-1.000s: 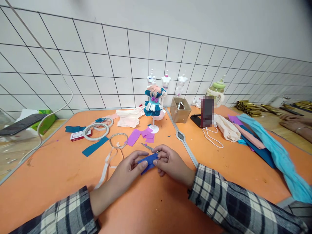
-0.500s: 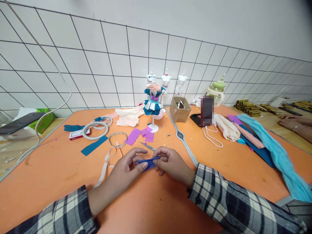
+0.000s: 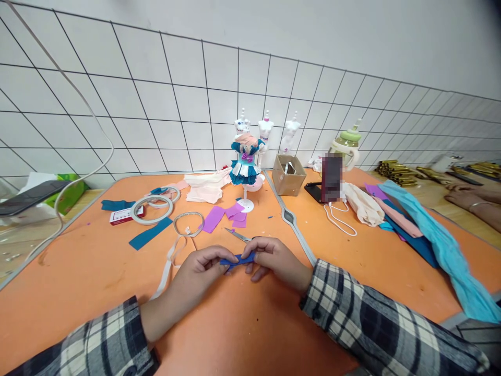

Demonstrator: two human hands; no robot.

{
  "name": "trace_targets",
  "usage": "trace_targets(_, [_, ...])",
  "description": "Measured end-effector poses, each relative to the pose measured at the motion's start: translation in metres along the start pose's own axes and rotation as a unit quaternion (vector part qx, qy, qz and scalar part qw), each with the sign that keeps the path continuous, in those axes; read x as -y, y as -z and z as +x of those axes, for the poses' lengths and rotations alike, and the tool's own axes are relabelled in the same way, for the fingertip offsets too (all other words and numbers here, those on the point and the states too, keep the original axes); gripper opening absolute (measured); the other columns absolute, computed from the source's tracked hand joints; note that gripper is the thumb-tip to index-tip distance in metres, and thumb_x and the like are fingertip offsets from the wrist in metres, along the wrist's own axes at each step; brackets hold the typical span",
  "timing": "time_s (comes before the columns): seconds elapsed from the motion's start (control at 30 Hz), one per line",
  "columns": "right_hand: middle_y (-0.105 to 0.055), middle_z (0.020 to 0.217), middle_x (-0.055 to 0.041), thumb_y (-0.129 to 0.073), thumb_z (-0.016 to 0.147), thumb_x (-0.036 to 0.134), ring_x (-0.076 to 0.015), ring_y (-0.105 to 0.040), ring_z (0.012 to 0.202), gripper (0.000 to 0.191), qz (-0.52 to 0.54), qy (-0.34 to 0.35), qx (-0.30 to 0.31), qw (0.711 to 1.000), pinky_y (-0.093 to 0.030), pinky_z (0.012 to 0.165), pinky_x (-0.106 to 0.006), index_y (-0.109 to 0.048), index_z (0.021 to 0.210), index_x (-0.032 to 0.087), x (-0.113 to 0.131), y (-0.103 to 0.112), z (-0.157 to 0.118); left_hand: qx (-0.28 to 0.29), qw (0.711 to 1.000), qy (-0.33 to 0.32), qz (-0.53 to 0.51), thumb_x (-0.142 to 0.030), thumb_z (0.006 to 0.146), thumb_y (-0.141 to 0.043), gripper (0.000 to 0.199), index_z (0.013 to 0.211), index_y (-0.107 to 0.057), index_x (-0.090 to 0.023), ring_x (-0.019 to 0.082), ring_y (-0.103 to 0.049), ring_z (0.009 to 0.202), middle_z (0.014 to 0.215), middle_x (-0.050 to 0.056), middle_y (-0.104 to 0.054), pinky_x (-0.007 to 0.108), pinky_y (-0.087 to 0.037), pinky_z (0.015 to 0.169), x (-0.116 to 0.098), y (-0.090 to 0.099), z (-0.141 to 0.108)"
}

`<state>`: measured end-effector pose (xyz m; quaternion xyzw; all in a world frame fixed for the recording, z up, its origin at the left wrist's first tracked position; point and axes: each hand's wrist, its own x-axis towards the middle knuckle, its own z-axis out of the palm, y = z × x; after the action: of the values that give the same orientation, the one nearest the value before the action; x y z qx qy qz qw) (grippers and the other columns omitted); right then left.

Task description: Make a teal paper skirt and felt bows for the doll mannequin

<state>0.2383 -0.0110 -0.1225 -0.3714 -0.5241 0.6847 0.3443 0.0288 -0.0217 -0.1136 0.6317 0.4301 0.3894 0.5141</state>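
The left hand (image 3: 201,269) and right hand (image 3: 274,260), close together, both pinch a blue strip (image 3: 240,260), held between their fingertips over the table (image 3: 219,324). The step in hand looks like folding it; the next move seems to call for an even pinch along the edge. Scissors (image 3: 237,235) lie just beyond, then purple scraps (image 3: 214,219), then a dressed mannequin (image 3: 246,171).

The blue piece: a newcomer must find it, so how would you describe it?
Start at the orange tabletop. Above its near part, the left hand and right hand pinch the small blue piece. Unlike the teal strip lying to the left, it is deeper blue and held.
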Motion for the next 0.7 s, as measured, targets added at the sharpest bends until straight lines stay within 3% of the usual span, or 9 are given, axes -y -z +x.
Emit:
trace_targets(0.1, [-0.065, 0.078, -0.0035, -0.063, 0.077, 0.041, -0.0140, -0.064, 0.070, 0.028, 0.001, 0.009, -0.006, 1.000, -0.057, 0.060, -0.026, -0.066, 0.088, 0.015, -0.0010, 0.0002, -0.0010, 0.017, 1.000, -0.009, -0.018, -0.030, 0.078, -0.065, 0.015, 0.083, -0.075, -0.020, 0.022, -0.066, 0.081, 0.083, 0.006, -0.074, 0.032, -0.052, 0.077, 0.0006, 0.0030, -0.0018])
trace_targets(0.2, [-0.063, 0.071, -0.0009, -0.067, 0.078, 0.039, -0.0126, -0.062, 0.064, 0.024, -0.064, 0.030, -0.041, 0.997, -0.054, 0.059, -0.025, -0.063, 0.086, 0.016, -0.0052, -0.0012, 0.0003, 0.023, 0.999, -0.015, -0.016, -0.038, 0.083, -0.062, 0.022, 0.085, -0.073, -0.019, 0.023, -0.064, 0.086, 0.087, 0.008, -0.072, 0.035, -0.051, 0.082, 0.0027, 0.0027, -0.0024])
trace_targets(0.27, [-0.062, 0.069, 0.0006, -0.067, 0.078, 0.033, -0.0124, -0.061, 0.063, 0.019, -0.096, 0.037, -0.047, 0.994, -0.052, 0.059, -0.025, -0.063, 0.087, 0.017, -0.0080, -0.0027, 0.0013, -0.010, 1.000, -0.006, 0.002, -0.041, 0.080, -0.066, 0.027, 0.096, -0.069, -0.019, 0.023, -0.064, 0.085, 0.086, 0.007, -0.069, 0.035, -0.052, 0.080, 0.0044, 0.0000, -0.0014])
trace_targets(0.37, [-0.062, 0.068, 0.0020, -0.063, 0.078, 0.023, -0.0115, -0.059, 0.060, 0.012, -0.179, 0.060, -0.060, 0.980, -0.049, 0.059, -0.024, -0.065, 0.089, 0.019, -0.0090, -0.0053, 0.0005, -0.052, 0.997, -0.016, 0.050, -0.042, 0.079, -0.067, 0.043, 0.116, -0.059, -0.022, 0.025, -0.062, 0.099, 0.102, 0.009, -0.067, 0.037, -0.051, 0.084, 0.0064, -0.0044, 0.0009])
trace_targets(0.47, [-0.063, 0.070, 0.0018, -0.061, 0.077, 0.018, -0.0110, -0.058, 0.062, 0.011, -0.274, 0.107, -0.063, 0.954, -0.046, 0.062, -0.024, -0.068, 0.085, 0.020, -0.0059, -0.0075, -0.0017, 0.010, 0.979, -0.063, 0.195, -0.041, 0.089, -0.054, 0.023, 0.092, -0.068, -0.023, 0.026, -0.059, 0.102, 0.105, 0.009, -0.068, 0.039, -0.045, 0.089, 0.0069, -0.0053, 0.0028])
trace_targets(0.53, [-0.063, 0.069, 0.0016, -0.061, 0.076, 0.018, -0.0109, -0.057, 0.062, 0.009, -0.283, 0.112, -0.062, 0.951, -0.045, 0.061, -0.024, -0.068, 0.082, 0.020, -0.0038, -0.0084, -0.0023, 0.033, 0.955, -0.091, 0.279, -0.038, 0.092, -0.049, 0.029, 0.076, -0.068, -0.023, 0.025, -0.059, 0.094, 0.093, 0.007, -0.070, 0.039, -0.042, 0.088, 0.0069, -0.0041, 0.0035])
trace_targets(0.7, [-0.060, 0.065, 0.0027, -0.062, 0.077, 0.021, -0.0111, -0.057, 0.057, 0.010, -0.165, 0.065, -0.079, 0.981, -0.047, 0.057, -0.023, -0.065, 0.086, 0.018, -0.0035, -0.0077, -0.0007, -0.003, 0.936, -0.094, 0.338, -0.037, 0.092, -0.050, 0.027, 0.079, -0.069, -0.024, 0.026, -0.058, 0.094, 0.092, 0.006, -0.070, 0.039, -0.040, 0.088, 0.0080, -0.0002, 0.0012])
